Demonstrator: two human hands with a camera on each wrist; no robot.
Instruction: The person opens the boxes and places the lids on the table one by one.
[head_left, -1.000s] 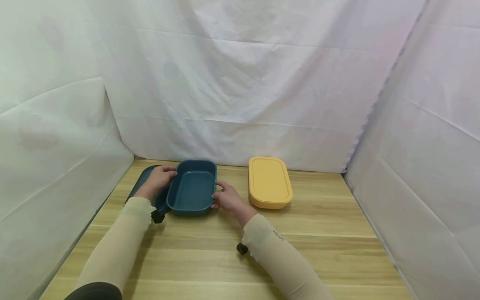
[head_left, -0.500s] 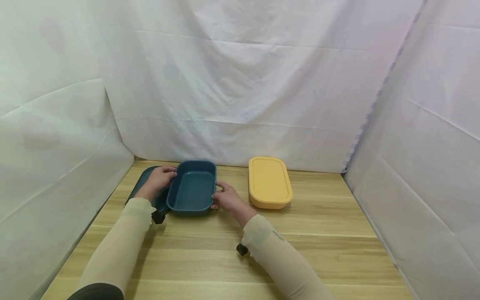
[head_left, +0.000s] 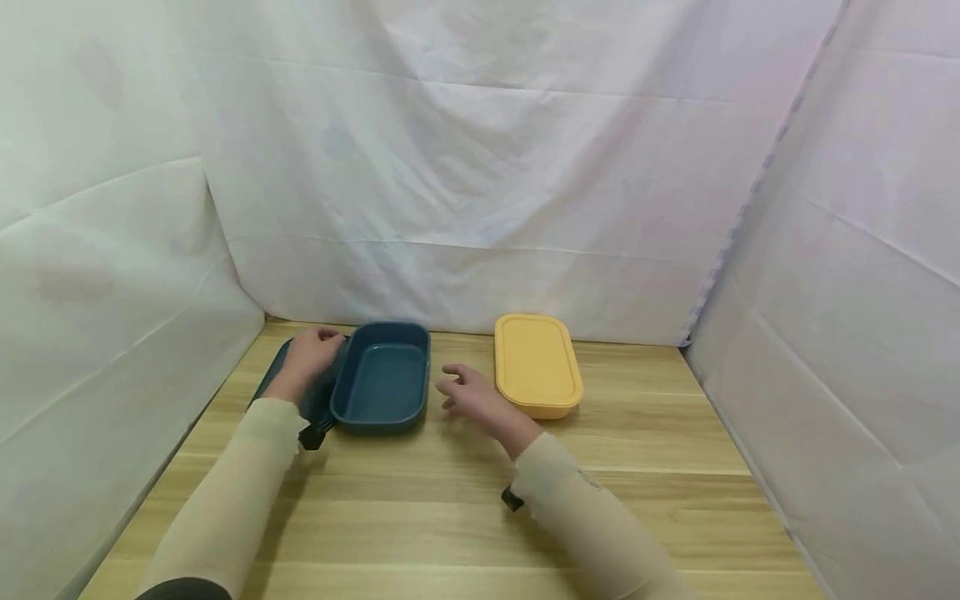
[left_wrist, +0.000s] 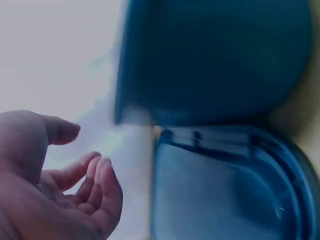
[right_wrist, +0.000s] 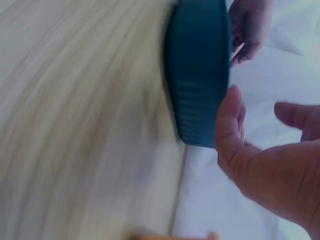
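One dark blue lid [head_left: 322, 385] lies flat on the wood table [head_left: 420, 533], just under the left hand [head_left: 307, 360] and poking out on both sides of it. It is off the box, and that is why the box has no top on. The left hand is loose and has nothing in it: the fingers bend softly, and the left wrist view shows a gap between thumb and fingertips.

Just to the right of the left hand is the blue box [head_left: 386, 379]. It sits on its flat bottom with the open side up, so it can stand by itself and nobody has to hold it. Its near end points to the person. It is right beside the lid, but it is hard to tell if they touch.

Past the box is the right hand [head_left: 477, 398], a little apart from the box's right side. It is let go too, with fingers a bit bent and holding nothing. With a hand by each long side, the box seems easy to reach from both.

Just to the right of the right hand's fingers sits the yellow box [head_left: 536, 367]. Its lid is on, so its inside is hidden.
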